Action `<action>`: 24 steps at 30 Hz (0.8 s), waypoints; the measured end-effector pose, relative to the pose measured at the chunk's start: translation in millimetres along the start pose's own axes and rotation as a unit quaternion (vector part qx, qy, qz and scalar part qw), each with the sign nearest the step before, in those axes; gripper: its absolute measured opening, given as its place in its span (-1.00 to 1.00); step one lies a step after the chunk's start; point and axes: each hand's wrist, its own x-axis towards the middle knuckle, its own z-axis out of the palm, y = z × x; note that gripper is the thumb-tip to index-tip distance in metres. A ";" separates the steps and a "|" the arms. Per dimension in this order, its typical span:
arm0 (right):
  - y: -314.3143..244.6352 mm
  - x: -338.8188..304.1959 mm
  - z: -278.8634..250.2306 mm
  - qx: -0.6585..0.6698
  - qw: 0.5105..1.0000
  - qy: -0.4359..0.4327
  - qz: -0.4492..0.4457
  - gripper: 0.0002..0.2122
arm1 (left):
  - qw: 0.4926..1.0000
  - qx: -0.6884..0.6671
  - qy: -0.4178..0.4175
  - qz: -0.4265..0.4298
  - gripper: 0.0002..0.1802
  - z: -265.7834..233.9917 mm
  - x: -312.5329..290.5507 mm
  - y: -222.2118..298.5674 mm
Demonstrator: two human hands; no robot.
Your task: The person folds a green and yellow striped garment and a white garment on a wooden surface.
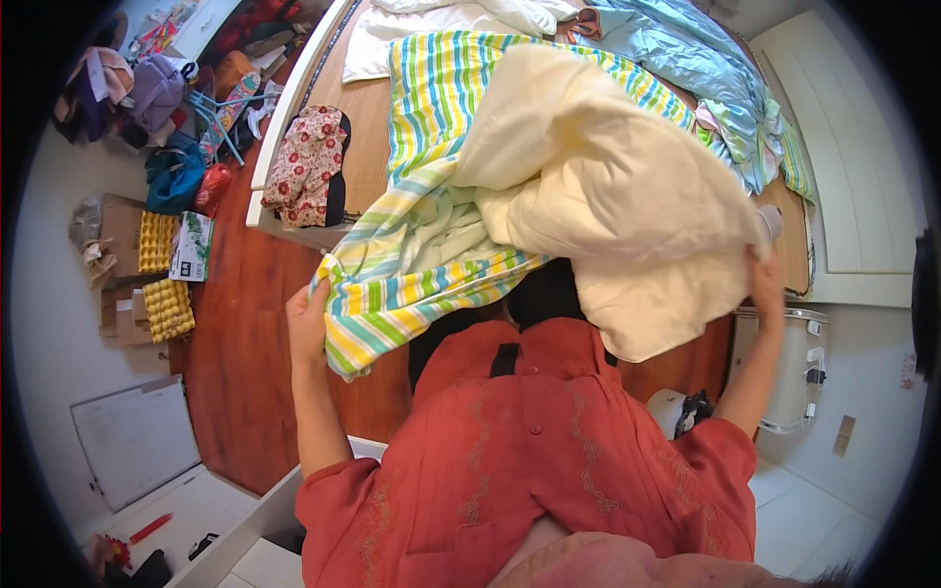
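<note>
My left hand (308,318) is closed on a corner of a striped duvet cover (436,93) in yellow, green, blue and white. The cover spreads from the bed toward me, its mouth gaping so that the paler inside shows. A cream quilt (627,186) lies bunched over the cover's right part, with one end hanging past the near side of the bed. On the far right, my right hand (767,279) grips the quilt's edge; its fingertips are partly hidden by the cloth. Both arms are stretched wide apart.
On the bed mat (368,147) lie a red-flowered cloth (309,162), white bedding (441,15) and a light blue quilt (667,59). Bags (157,88) and yellow egg trays (169,311) line the left wall. A silver-white case (784,363) stands at right.
</note>
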 end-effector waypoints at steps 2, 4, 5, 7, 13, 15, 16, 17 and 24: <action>56.8 2.1 33.0 -0.203 0.975 -0.080 0.036 -0.82 | 0.992 0.067 0.004 -0.106 -0.72 -28.6 17.1 -59.4; 90.2 -12.0 89.9 -0.138 0.983 -0.115 0.042 -0.74 | 0.965 0.217 -0.026 -0.148 -0.67 -69.4 27.8 -129.9; 101.9 -17.0 110.1 -0.225 0.958 -0.167 0.055 -0.71 | 0.928 0.354 -0.044 -0.110 -0.64 -74.9 25.0 -143.3; 59.7 -21.1 137.9 -0.229 0.959 -0.164 0.013 -0.63 | 0.941 0.282 -0.042 -0.183 -0.67 -70.6 10.0 -145.0; -58.3 18.2 174.3 -0.172 0.965 -0.025 -0.197 -0.34 | 0.937 0.343 -0.047 -0.045 -0.49 -62.2 8.3 -155.4; -58.5 42.3 195.1 -0.181 0.955 -0.034 -0.231 -0.37 | 0.890 0.449 -0.078 0.001 -0.23 -33.7 15.0 -135.1; -50.7 50.2 208.3 -0.176 0.956 -0.051 -0.229 -0.40 | 0.892 0.445 -0.084 0.004 -0.23 -13.4 13.9 -119.3; -53.3 50.0 218.9 -0.131 0.972 -0.120 -0.153 -0.46 | 0.875 0.470 -0.112 0.034 -0.19 3.5 12.7 -109.0; -170.5 -98.0 310.8 0.025 0.834 -0.288 -0.470 -0.74 | 0.806 0.523 -0.144 0.237 -0.23 17.5 17.4 -159.9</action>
